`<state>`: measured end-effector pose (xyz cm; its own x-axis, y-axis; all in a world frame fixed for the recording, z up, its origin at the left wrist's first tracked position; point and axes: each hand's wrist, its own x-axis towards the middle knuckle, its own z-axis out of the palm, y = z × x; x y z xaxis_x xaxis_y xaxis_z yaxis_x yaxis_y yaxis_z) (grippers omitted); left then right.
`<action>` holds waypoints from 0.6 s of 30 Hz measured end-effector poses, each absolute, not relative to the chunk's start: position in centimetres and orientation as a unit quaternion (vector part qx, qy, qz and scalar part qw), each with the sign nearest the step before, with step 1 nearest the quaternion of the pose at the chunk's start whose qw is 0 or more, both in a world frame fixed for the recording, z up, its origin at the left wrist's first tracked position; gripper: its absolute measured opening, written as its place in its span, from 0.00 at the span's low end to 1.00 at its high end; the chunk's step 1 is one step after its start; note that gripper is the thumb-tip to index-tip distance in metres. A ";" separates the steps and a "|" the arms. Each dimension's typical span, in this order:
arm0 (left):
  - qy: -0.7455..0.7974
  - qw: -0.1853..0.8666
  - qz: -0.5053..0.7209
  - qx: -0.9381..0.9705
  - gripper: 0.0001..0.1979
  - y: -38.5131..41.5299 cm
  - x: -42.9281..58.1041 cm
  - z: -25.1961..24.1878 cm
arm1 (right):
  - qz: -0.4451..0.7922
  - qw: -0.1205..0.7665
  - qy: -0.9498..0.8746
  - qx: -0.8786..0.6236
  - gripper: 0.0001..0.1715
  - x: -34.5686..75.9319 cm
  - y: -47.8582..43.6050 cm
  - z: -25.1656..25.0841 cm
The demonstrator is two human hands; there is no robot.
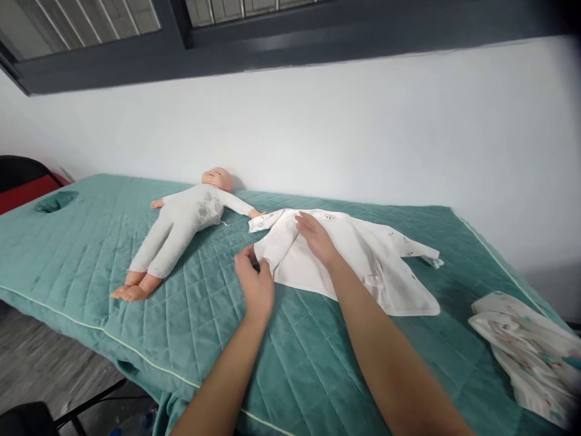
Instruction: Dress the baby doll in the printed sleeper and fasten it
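A white baby shirt lies spread on the green quilted cover, front flaps opened out, small printed figures showing on its sleeves. At its left edge is my left hand, thumb and fingers closed around the border of the cloth. My right hand rests over the upper middle of the shirt, fingers stretched out and holding nothing. To the left, a baby doll in a white cloth body lies on its back. One of the doll's hands reaches close to the shirt's left sleeve.
A green quilted cover spreads over the bed, which has a face hole at the far left. Printed baby clothing lies crumpled at right. Behind are a white wall and a dark window frame. A red and black chair stands left.
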<state>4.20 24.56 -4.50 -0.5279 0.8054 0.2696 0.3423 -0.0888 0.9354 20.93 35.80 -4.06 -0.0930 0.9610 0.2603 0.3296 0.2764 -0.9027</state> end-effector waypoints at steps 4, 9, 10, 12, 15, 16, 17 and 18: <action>0.669 0.146 0.561 0.465 0.21 25.8 3.1 -4.8 | 0.271 0.409 -0.694 -0.526 0.27 20.2 35.1 -4.6; 0.705 0.174 0.435 0.532 0.27 29.3 1.2 -4.2 | 0.179 0.344 -0.723 -0.571 0.28 20.4 34.3 -4.3; 0.694 0.181 0.414 0.561 0.27 30.1 0.9 -4.1 | 0.164 0.330 -0.728 -0.578 0.28 20.4 34.1 -4.2; 0.665 0.186 0.387 0.611 0.27 31.7 0.5 -4.3 | 0.138 0.303 -0.735 -0.590 0.27 20.3 33.9 -4.0; 0.624 0.183 0.412 0.638 0.28 33.8 0.0 -5.0 | 0.108 0.270 -0.737 -0.610 0.27 20.0 33.6 -4.0; 0.611 0.183 0.435 0.636 0.28 34.3 -0.2 -5.3 | 0.100 0.261 -0.734 -0.619 0.27 20.0 33.5 -4.0; 0.599 0.185 0.459 0.630 0.29 34.7 -0.3 -5.5 | 0.094 0.254 -0.731 -0.627 0.27 19.9 33.5 -4.0; 0.588 0.186 0.481 0.623 0.29 35.0 -0.5 -5.7 | 0.090 0.248 -0.727 -0.634 0.28 19.9 33.5 -4.0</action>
